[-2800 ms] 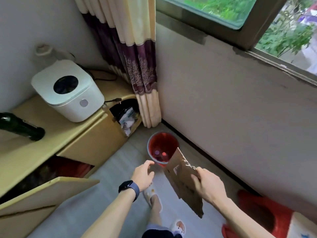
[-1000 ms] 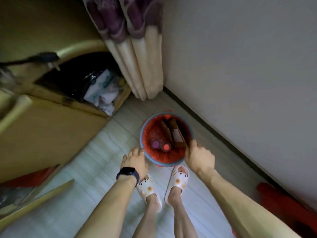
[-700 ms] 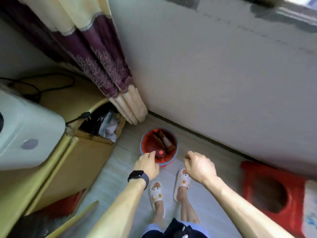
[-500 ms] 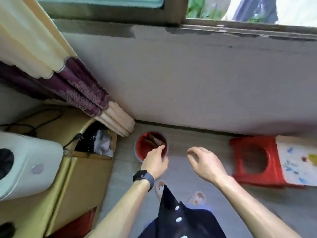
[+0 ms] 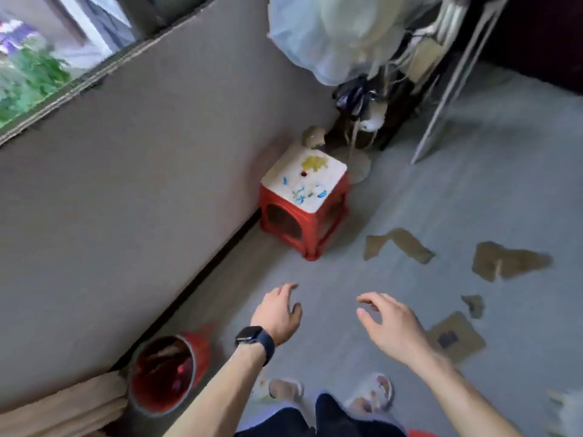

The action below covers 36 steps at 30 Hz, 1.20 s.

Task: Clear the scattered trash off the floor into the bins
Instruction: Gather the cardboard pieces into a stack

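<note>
Both hands free. Left hand (image 5: 277, 313), dark watch (image 5: 255, 339) at the wrist, and right hand (image 5: 391, 326) hang apart over bare floor, fingers loosely bent, nothing in either.

Red bin (image 5: 202, 351) stands at 8 o'clock from the hands, at the foot of the wall, beside a curtain hem (image 5: 63, 405). Brownish stuff shows inside, too blurred to name. Some rubbish seems to be in already.

Left to do: four brown cardboard pieces on the grey floor, all off to the right.
- Bent strip (image 5: 397, 244) at 1 o'clock, near the red stool (image 5: 303, 212).
- Broad torn piece (image 5: 508, 260) at 2 o'clock, farther out.
- Small scrap (image 5: 473, 305) at 3 o'clock.
- Square piece (image 5: 457, 339) with a dark mark, just beyond the right wrist and the nearest of the four.

All lie well apart from the bin. A pale blur sits at the lower right edge; cannot tell if it is trash.

Judgement: task partway, with a fair share left on this stretch of floor. The square piece looks the likely next pick for the right hand. It lies flat and thin, so an edge probably needs lifting with the fingertips, followed by a carry across the body to the bin.
</note>
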Tool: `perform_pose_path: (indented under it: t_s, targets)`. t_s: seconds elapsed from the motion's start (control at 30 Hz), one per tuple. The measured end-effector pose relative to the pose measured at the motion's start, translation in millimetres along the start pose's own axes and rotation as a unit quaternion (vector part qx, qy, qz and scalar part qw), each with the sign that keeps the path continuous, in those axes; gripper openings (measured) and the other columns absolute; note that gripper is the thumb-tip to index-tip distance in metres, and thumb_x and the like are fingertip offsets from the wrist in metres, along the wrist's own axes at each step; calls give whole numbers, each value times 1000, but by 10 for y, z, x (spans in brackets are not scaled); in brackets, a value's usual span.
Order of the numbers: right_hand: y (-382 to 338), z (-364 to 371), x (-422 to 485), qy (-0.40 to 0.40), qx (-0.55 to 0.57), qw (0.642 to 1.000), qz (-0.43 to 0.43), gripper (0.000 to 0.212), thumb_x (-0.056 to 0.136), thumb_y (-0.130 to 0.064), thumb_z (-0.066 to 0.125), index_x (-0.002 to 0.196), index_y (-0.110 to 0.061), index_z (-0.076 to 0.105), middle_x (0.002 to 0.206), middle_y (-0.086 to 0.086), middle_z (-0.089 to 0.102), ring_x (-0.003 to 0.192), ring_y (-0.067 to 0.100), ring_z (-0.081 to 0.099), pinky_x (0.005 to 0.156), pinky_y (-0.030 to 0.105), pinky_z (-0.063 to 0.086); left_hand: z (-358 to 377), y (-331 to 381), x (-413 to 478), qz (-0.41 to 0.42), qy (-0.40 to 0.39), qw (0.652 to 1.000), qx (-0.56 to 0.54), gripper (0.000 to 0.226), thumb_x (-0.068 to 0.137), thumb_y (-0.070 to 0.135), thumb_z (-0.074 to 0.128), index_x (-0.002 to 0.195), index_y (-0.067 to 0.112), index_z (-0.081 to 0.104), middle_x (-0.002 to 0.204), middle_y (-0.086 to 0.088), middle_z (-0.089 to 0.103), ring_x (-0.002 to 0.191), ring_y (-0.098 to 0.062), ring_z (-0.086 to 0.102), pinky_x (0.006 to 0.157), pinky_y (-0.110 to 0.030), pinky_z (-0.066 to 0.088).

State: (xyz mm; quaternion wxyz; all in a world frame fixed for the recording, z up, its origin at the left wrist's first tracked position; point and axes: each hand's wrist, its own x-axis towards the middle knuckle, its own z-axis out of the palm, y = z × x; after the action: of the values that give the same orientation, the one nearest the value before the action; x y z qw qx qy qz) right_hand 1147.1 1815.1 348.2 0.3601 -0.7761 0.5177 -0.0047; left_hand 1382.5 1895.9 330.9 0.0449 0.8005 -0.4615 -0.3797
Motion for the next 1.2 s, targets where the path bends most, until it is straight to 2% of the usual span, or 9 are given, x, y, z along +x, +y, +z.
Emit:
perform_pose_path:
  t_s: [0.07,0.17,0.4,0.57,0.67,0.8,0.97,1.07,1.2]
  targets:
    - [647,-290,-223,34,29,997,60,20,89,-29,66,109,-24,66,110,-7,68,103,17,65,89,30,48,266,593,207,31,-30,999,30,49,94,34,50,141,26,42,140,-4,50,129,-24,46,106,-34,39]
    - [1357,-603,-445,36,40,990,127,22,88,-31,67,109,-25,65,109,-7,70,103,16,66,87,28,47,575,1254,426,52,-56,996,54,49,94,33,50,142,26,42,141,-4,49,130,-24,44,106,-34,38]
    - [2244,-1179,-211,21,70,975,210,30,91,-37,62,120,-28,59,118,-6,66,113,13,60,87,25,43,992,2190,992,54,-110,987,105,51,93,32,51,143,26,40,145,-5,45,130,-26,45,105,-38,41]
    - [2752,-1483,473,-32,94,963,249,43,93,-45,55,133,-29,47,135,-11,55,122,14,54,95,31,44,1097,2627,1754,53,-125,983,122,54,93,34,51,145,25,38,147,-2,41,133,-23,41,106,-37,40]
    - [3135,-1639,1150,-48,98,955,274,52,95,-45,55,140,-25,40,139,-7,51,123,17,52,88,27,40,1197,2811,2410,30,-136,983,117,55,93,34,52,146,23,37,149,-3,38,135,-23,39,109,-36,38]
    - [3653,-1730,2067,-61,107,943,310,58,94,-48,56,142,-22,37,140,-3,51,123,19,52,94,32,44,1386,2978,3311,-8,-149,980,130,56,95,36,52,146,24,37,150,-2,36,135,-23,40,109,-35,38]
    - [4548,-1459,3397,-82,101,939,320,60,88,-51,63,135,-20,43,135,0,56,120,22,56,95,36,47,1948,3011,4575,-42,-142,983,107,57,94,41,53,146,24,37,151,-3,34,130,-24,46,106,-35,40]
    - [5151,-1103,4090,-108,87,934,329,64,84,-48,70,133,-15,45,130,6,59,117,28,58,83,30,44,2487,2881,5214,-57,-150,981,107,62,91,44,56,147,27,35,152,-2,31,129,-25,46,105,-36,41]
    - [6088,-236,4842,-160,23,930,329,67,78,-49,74,128,-14,47,124,13,57,110,33,59,80,31,46,3534,2447,5975,-117,-172,974,94,72,86,50,61,148,32,28,154,-3,23,129,-33,44,105,-43,42]
